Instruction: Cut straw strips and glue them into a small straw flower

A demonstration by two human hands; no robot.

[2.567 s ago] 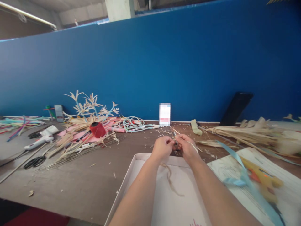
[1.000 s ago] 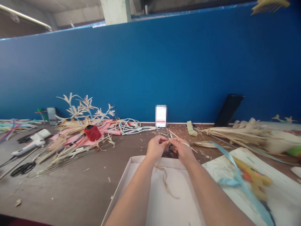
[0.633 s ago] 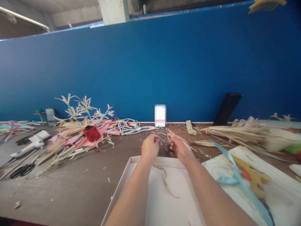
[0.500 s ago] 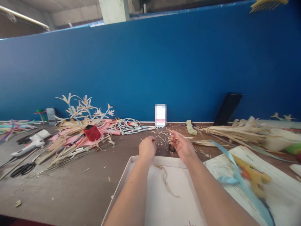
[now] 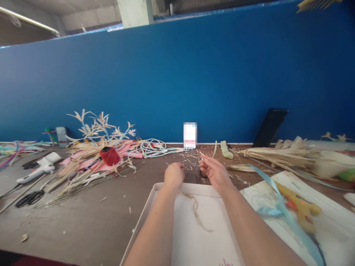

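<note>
My left hand [image 5: 174, 176] is closed with the thumb against the curled fingers, just past the far rim of a white shallow box [image 5: 206, 214]. Whatever it may hold is hidden. To its right, my right hand [image 5: 215, 173] pinches a thin pale strip [image 5: 215, 148] that sticks up from the fingers. A black loop [image 5: 202, 175], perhaps a scissors handle, shows beside those fingers, partly covered. Thin tan strands [image 5: 196, 210] lie in the box between my forearms. Small pale scraps [image 5: 190, 162] are scattered on the table beyond both hands.
At left lie a red thread spool [image 5: 110, 156], a white glue gun [image 5: 39, 169] and black-handled scissors [image 5: 30, 198]. Pale husk flowers [image 5: 93, 129] stand behind. A phone [image 5: 190, 136] leans on the blue partition [image 5: 177, 74]. Right are dried husks [image 5: 277, 153] and a yellow glue gun [image 5: 302, 207].
The pale strip in my right hand now stands upright above the fingers. The right fingers have drawn closer together. My left hand has stayed almost in place.
</note>
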